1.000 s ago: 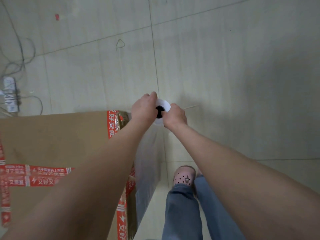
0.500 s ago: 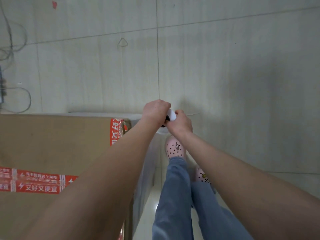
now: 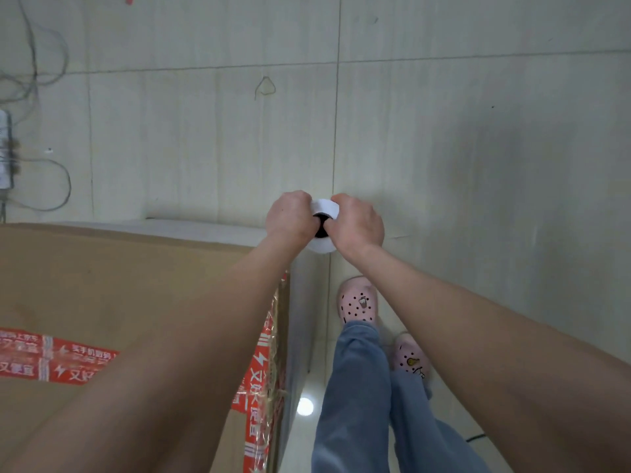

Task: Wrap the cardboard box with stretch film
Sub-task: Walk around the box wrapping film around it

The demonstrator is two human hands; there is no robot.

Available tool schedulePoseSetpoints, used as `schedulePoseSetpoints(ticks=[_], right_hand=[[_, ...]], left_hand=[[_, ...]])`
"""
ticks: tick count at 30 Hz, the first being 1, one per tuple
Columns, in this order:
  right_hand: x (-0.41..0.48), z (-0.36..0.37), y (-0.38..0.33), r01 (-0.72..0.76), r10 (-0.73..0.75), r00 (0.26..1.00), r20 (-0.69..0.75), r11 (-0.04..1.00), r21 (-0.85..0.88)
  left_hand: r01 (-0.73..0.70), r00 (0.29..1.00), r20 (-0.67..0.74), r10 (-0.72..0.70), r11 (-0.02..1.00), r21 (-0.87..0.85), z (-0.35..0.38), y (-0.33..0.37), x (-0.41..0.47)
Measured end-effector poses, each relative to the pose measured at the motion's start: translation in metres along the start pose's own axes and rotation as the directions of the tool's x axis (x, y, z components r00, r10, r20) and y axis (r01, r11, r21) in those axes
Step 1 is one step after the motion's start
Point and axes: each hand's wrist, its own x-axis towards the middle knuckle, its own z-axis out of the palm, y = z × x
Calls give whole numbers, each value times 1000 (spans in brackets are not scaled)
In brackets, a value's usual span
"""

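From the head camera, the person is standing beside the cardboard box [image 3: 119, 285], which is sitting on the tiled floor [image 3: 478, 165]. Both bare forearms are reaching out over the box's right side.

The left hand [image 3: 288, 218] and the right hand [image 3: 358, 225] are each curling round the stretch film roll [image 3: 326, 208]. They are gripping it from opposite sides, with fingers dipping into the dark hole of its core. The roll is standing upright in the air, white end up, just off the far right corner of the box.

A sheet of clear film [image 3: 302, 302] is running down from the roll along the box's right side. A pale band of it is also lying across the far side (it is hard to see where it ends to the left).

Red printed tape [image 3: 58, 360] is crossing the box top, and more is running down the right edge under the film.

Between the box and the right forearm, the person's blue jeans [image 3: 355, 387] and pink clogs [image 3: 358, 300] are showing on the floor. Loose cables [image 3: 51, 172] and a power strip [image 3: 5, 148] are lying on the floor beyond the box's far left corner.
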Motion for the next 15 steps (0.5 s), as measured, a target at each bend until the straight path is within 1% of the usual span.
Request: schedulePoseSetpoints(ticks=[3, 5, 6, 8, 9, 10, 12, 14, 15], right_hand=[[6, 4, -20, 33, -32, 999, -33, 998, 48], [7, 9, -27, 13, -10, 1000, -27, 993, 114], [8, 11, -29, -23, 22, 1000, 14, 989, 149], [9, 17, -32, -125, 97, 985, 144, 970, 206], [9, 19, -33, -160, 118, 975, 188, 960, 229], [11, 21, -34, -175, 126, 971, 203, 954, 245], [14, 22, -38, -174, 131, 975, 182, 954, 244], [17, 22, -42, -175, 138, 975, 176, 959, 221], [18, 22, -45, -179, 139, 972, 189, 961, 210]], left_hand=[[104, 994, -23, -106, 992, -68, -11, -22, 8], [164, 985, -24, -169, 977, -136, -13, -36, 11], [191, 980, -23, -198, 965, -178, -12, -43, 12], [223, 972, -11, -233, 944, -244, -10, -50, 13], [229, 972, 2, -237, 936, -267, -9, -51, 14], [229, 972, 17, -233, 932, -282, -8, -51, 15], [209, 978, 40, -206, 939, -274, -10, -50, 18], [140, 990, 19, -139, 974, -181, -13, -48, 18], [77, 997, 5, -77, 990, -116, -16, -46, 19]])
